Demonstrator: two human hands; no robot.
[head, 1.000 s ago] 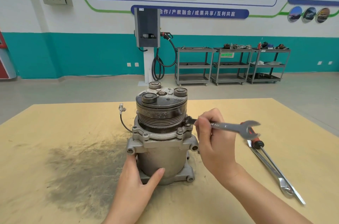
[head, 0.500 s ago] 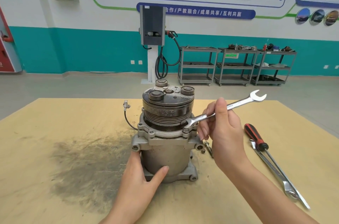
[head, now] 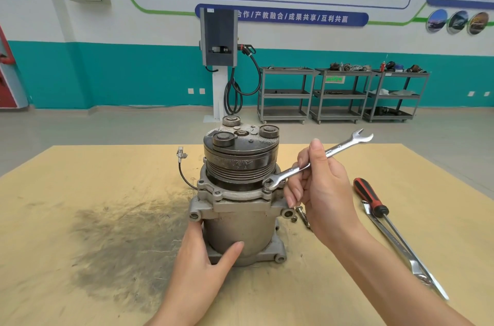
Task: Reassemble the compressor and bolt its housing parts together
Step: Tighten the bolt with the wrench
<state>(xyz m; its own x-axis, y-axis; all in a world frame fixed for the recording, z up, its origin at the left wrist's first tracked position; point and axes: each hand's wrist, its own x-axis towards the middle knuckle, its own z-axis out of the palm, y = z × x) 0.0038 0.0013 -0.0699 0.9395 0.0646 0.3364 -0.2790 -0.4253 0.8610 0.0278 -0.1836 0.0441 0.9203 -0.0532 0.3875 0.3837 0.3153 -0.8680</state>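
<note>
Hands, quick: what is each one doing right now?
Left hand: open, pressed around the compressor body, steadying it.
Right hand: closed, gripping the open-end wrench, whose lower end sits on a flange bolt.

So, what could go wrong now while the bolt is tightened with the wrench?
The wrench sits tilted on the flange bolt, so it may slip and round it. Only the left hand steadies the upright compressor, so it might tip. The right hand could then hit the housing.
</note>
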